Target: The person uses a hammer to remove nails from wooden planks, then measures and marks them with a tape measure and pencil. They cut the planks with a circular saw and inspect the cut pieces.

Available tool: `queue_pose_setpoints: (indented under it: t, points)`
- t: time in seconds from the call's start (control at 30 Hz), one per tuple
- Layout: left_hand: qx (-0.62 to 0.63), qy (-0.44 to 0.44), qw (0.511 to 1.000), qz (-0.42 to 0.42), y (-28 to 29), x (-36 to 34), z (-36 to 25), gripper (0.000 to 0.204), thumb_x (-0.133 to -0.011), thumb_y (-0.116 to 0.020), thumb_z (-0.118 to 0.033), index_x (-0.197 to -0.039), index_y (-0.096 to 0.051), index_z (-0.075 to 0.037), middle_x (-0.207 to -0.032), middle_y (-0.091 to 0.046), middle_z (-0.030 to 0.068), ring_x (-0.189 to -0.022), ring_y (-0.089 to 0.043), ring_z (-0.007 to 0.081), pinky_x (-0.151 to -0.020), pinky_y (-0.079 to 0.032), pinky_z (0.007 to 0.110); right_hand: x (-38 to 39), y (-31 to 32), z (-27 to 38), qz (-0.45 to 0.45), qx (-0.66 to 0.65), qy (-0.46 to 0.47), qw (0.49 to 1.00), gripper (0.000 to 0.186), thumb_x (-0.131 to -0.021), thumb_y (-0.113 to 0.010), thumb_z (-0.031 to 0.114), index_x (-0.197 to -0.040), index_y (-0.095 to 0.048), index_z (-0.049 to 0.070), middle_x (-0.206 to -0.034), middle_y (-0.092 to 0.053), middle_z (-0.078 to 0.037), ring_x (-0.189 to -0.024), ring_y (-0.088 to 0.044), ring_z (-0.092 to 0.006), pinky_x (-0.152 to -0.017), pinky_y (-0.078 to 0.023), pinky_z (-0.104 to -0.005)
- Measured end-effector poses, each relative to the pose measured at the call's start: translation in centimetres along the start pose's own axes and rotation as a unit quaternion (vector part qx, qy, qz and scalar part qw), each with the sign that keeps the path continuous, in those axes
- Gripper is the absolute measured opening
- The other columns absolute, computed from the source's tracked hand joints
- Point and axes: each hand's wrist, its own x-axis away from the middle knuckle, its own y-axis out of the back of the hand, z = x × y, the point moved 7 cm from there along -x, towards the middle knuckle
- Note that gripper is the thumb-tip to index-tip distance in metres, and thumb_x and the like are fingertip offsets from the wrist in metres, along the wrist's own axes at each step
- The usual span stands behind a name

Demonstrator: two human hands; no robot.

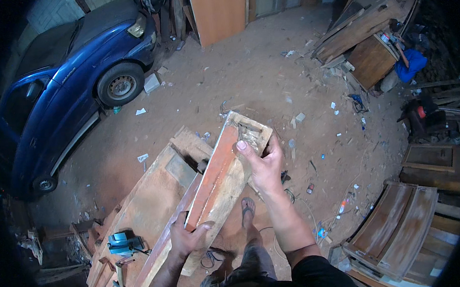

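Observation:
Both my hands hold a thick wooden beam (pixel 225 167) with one face painted orange-red and the others bare wood. A rough recess is cut into its far end. My right hand (pixel 266 168) is closed around that end, its thumb on top beside the recess. My left hand (pixel 187 238) is closed on the nearer part, thumb laid across the wood. Under the beam, to its left, a longer timber with a dull maroon face (pixel 163 249) lies along the workbench (pixel 145 191). My left hand covers part of this timber.
A teal power planer (pixel 124 243) and a hammer (pixel 120 276) lie on the workbench's near left. A blue car (pixel 78 73) stands at far left. Wooden panels (pixel 393 226) are stacked at right; a person in blue (pixel 410 65) sits far right. Cords and scraps litter the floor (pixel 197 93).

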Motion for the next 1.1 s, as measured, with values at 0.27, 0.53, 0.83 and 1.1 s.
queue_pose_setpoints:
  t: [0.27, 0.53, 0.83, 1.1]
  points:
    - [0.07, 0.1, 0.986, 0.113, 1.9, -3.4, 1.0, 0.045, -0.091, -0.078, -0.04, -0.109, -0.068, 0.001, -0.082, -0.064, 0.0026, -0.074, -0.057, 0.0078, -0.068, -0.048, 0.027, 1.4, 3.6, -4.4, -0.014, -0.054, -0.135, 0.989, 0.047, -0.102, -0.065, 0.029, -0.136, -0.056, -0.002, -0.123, -0.065, -0.01, -0.104, -0.066, -0.015, -0.086, -0.057, -0.0308]
    - [-0.03, -0.04, 0.994, 0.101, 1.0, -6.2, 2.7, 0.092, -0.069, -0.093, -0.045, -0.136, -0.05, 0.002, -0.117, -0.063, 0.0179, -0.105, -0.063, 0.0264, -0.091, -0.052, 0.038, 0.9, 7.0, -10.5, -0.069, 0.001, -0.228, 0.971, 0.045, -0.101, -0.067, 0.028, -0.134, -0.057, -0.002, -0.114, -0.07, -0.01, -0.104, -0.067, -0.0168, -0.081, -0.059, -0.0325]
    - [-0.155, -0.029, 0.972, 0.175, -1.8, -8.1, 7.1, 0.118, -0.052, -0.096, -0.052, -0.144, -0.045, -0.001, -0.124, -0.057, 0.0215, -0.119, -0.06, 0.0414, -0.101, -0.05, 0.046, 2.2, 9.9, -15.0, -0.036, -0.003, -0.282, 0.959, 0.043, -0.098, -0.07, 0.015, -0.134, -0.055, -0.003, -0.12, -0.069, -0.012, -0.105, -0.067, -0.0174, -0.095, -0.053, -0.0324]
    - [-0.177, -0.047, 0.966, 0.185, -2.0, -9.2, 5.0, 0.116, -0.052, -0.096, -0.051, -0.145, -0.046, -0.002, -0.129, -0.058, 0.0217, -0.123, -0.058, 0.0411, -0.104, -0.048, 0.047, 1.9, 11.2, -15.2, -0.066, 0.0, -0.299, 0.952, 0.048, -0.096, -0.071, 0.013, -0.136, -0.051, -0.002, -0.123, -0.067, -0.011, -0.111, -0.065, -0.0188, -0.095, -0.053, -0.0342]
